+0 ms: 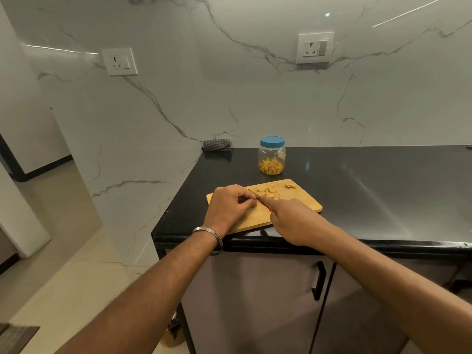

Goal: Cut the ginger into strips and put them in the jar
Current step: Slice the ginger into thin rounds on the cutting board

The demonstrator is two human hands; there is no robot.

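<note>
A wooden cutting board lies near the front left corner of the black counter. Round ginger slices lie on its far part, with a small scrap of peel at the far right. My left hand has its fingers curled down on a small piece of ginger on the board. My right hand grips a knife, whose blade points away to the left, just beside the left fingertips. Behind the board stands a clear plastic jar with a blue lid on, holding yellow ginger strips.
The black counter stretches to the right and ends at a front edge just under my wrists. A folded checked cloth lies at the back left corner against the marble wall. Below is a cabinet door with a black handle.
</note>
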